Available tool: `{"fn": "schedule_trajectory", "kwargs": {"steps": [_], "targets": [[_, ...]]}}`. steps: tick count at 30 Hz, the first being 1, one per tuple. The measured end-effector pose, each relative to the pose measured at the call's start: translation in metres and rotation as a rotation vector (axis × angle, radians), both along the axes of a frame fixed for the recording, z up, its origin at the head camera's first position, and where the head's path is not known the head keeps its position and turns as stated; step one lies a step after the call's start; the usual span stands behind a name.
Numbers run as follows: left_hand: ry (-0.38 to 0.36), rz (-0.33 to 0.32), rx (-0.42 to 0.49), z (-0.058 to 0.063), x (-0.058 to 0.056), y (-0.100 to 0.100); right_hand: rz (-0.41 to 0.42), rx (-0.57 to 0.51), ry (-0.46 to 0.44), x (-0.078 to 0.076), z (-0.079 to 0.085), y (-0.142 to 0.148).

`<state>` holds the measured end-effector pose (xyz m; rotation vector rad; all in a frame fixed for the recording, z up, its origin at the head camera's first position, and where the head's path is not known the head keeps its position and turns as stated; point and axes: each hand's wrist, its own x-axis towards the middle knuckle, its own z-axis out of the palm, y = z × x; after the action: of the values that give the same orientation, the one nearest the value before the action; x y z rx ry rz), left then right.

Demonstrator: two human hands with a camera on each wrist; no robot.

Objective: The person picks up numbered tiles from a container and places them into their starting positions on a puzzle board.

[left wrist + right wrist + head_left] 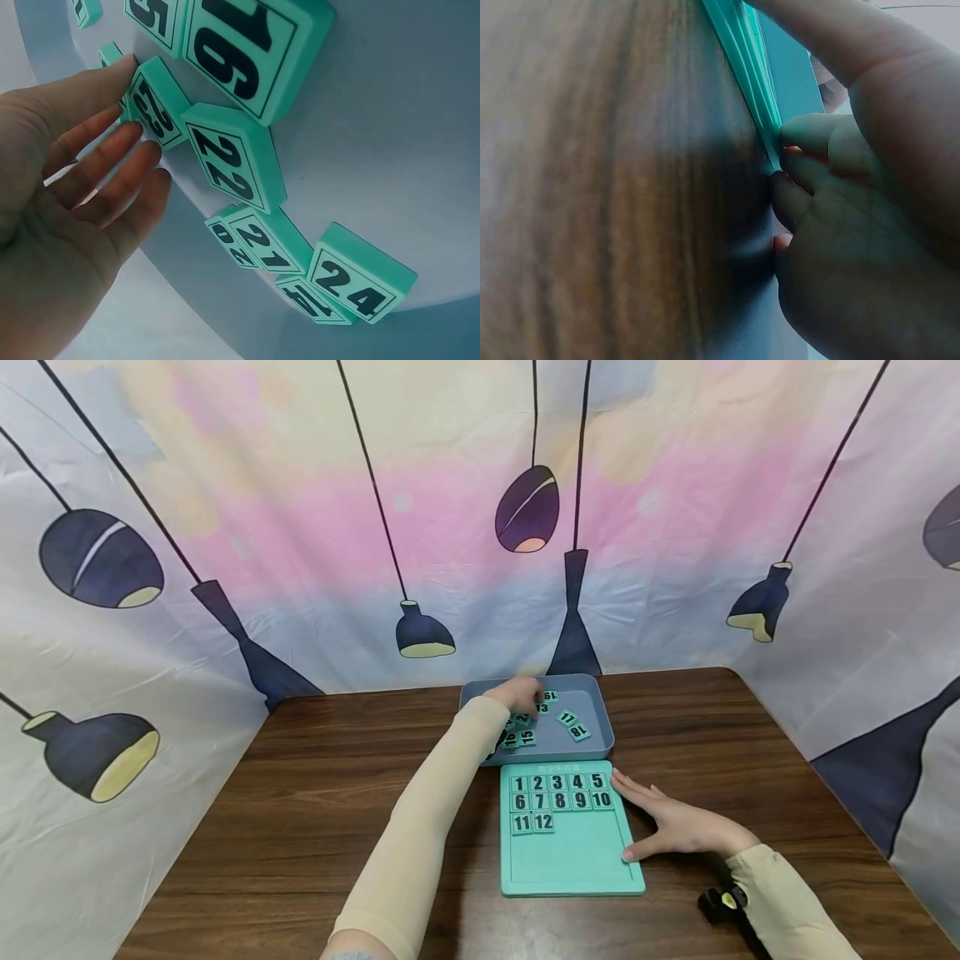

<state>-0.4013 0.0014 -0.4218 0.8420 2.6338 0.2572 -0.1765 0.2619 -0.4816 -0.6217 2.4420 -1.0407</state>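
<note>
Counter (300, 827) is spreading out around both hands, far edge running just beyond the left hand. Board (577, 860) is lying left of the right hand; tray (551, 746) is sitting under the left hand, near edge just beside the board. Right hand (678, 822) is spanning wide, touching the board's right edge. Left hand (516, 694) is bending its fingers near tile 23 (154, 109); can't tell if it's pinching one. Tile 17 (567, 717) and tile 18 (578, 732) are lying right of it, tray floor separating them from the wall.
</note>
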Motion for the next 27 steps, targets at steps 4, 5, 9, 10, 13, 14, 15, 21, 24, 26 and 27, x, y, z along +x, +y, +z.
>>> {"fn": "schedule_trajectory", "kwargs": {"steps": [4,5,9,10,13,14,15,21,24,26,27], "targets": [[0.006,-0.008,0.012,-0.001,-0.001,-0.002,0.003,0.004,-0.004,0.000,0.000,-0.001],[0.010,-0.015,0.018,-0.001,-0.002,-0.003,0.002,0.005,-0.006,0.000,0.000,-0.002],[0.018,-0.037,0.070,0.004,-0.005,-0.007,-0.001,0.009,-0.006,0.000,0.001,-0.002],[0.018,-0.039,0.088,0.005,-0.006,-0.008,0.000,0.007,-0.003,0.000,0.002,-0.002],[0.020,-0.047,0.142,0.012,-0.005,-0.011,0.004,0.003,0.002,0.000,0.002,-0.001],[0.022,-0.052,0.158,0.014,-0.003,-0.013,0.006,0.002,0.003,0.000,0.002,-0.002],[0.022,-0.056,0.174,0.017,-0.001,-0.015,0.008,0.001,0.003,0.000,0.002,-0.002],[0.069,-0.120,0.206,0.032,0.022,-0.022,0.027,-0.004,0.009,0.000,0.002,-0.003],[0.094,-0.144,0.203,0.037,0.036,-0.025,0.020,0.001,0.006,0.000,0.003,-0.002],[0.113,-0.150,0.201,0.039,0.047,-0.027,0.011,0.008,0.003,0.000,0.004,-0.002],[0.120,-0.155,0.200,0.040,0.052,-0.028,0.007,0.009,0.001,0.000,0.005,-0.001]]}}
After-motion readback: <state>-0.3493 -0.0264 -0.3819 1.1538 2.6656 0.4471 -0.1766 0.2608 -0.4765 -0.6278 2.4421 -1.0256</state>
